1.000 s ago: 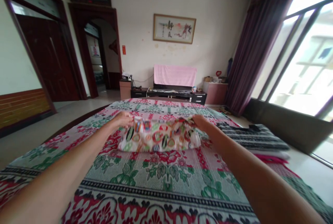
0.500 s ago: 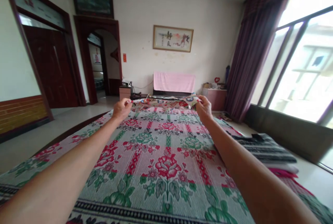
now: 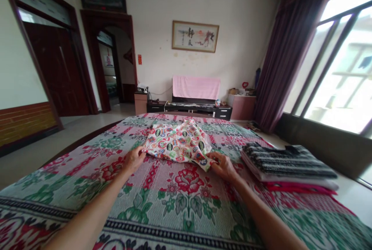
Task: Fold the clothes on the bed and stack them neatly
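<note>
Lowered and drawn nearer, the white printed cloth [image 3: 176,144] is lying loosely spread on the rose-patterned cover [image 3: 162,201], left hand [image 3: 135,160] and right hand [image 3: 224,166] pinching its near edge.

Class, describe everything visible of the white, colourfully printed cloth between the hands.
The white, thin-looking cloth with a multicoloured print carries dark ovals and red, green and blue motifs. It is spread out but wrinkled, irregular in outline, its far edge peaking near the middle. It lies over the green, pink and red floral cover. The person's left hand holds its near left corner; the right hand pinches its near right corner, where a flap juts toward the viewer.
</note>
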A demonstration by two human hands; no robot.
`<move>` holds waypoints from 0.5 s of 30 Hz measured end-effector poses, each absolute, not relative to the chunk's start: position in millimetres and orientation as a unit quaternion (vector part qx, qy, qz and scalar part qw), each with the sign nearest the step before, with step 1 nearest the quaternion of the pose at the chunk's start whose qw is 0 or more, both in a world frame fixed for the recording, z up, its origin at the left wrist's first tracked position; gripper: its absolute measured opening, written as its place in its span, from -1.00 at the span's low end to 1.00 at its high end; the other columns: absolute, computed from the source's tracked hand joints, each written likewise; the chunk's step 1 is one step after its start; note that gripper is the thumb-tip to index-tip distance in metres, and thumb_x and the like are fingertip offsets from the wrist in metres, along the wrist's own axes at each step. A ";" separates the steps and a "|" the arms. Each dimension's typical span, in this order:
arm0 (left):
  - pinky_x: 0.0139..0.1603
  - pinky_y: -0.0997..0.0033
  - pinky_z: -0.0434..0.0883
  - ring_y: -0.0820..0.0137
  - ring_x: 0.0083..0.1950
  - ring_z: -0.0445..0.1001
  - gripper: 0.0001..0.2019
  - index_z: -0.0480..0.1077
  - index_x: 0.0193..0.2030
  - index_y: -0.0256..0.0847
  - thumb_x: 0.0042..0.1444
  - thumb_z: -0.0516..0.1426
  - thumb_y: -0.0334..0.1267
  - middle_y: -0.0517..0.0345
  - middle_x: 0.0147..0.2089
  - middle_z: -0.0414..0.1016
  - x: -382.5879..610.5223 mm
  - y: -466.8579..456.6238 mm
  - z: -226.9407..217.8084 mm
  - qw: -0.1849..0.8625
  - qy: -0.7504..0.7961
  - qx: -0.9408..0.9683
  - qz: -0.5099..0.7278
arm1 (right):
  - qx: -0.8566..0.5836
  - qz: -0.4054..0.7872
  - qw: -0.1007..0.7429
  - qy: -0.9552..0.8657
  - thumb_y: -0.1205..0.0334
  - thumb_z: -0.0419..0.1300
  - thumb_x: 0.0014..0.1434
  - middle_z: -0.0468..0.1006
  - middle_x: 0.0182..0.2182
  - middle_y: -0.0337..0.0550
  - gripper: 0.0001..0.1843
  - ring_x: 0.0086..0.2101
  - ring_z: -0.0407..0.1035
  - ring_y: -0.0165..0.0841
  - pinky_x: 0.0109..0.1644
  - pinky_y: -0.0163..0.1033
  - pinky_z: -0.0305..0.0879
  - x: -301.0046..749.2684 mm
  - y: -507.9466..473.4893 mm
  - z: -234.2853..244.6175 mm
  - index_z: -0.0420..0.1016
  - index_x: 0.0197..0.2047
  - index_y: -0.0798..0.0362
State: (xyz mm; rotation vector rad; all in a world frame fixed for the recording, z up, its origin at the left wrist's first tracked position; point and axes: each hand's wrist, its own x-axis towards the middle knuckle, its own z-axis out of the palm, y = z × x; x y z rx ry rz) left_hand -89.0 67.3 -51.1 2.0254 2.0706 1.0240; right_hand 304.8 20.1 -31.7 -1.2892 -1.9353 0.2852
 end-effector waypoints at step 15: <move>-0.27 0.48 0.34 0.32 -0.24 0.51 -0.66 0.45 -0.16 -0.14 0.04 -0.02 -0.07 0.17 -0.35 0.57 -109.9 52.9 -43.3 0.099 0.683 0.590 0.419 | -0.501 0.114 0.302 -0.803 0.39 -0.02 -0.11 0.33 -0.63 -0.29 -0.82 -0.54 0.18 -0.47 -0.43 -0.40 0.07 306.4 11.9 -15.0 0.40 -0.54 0.10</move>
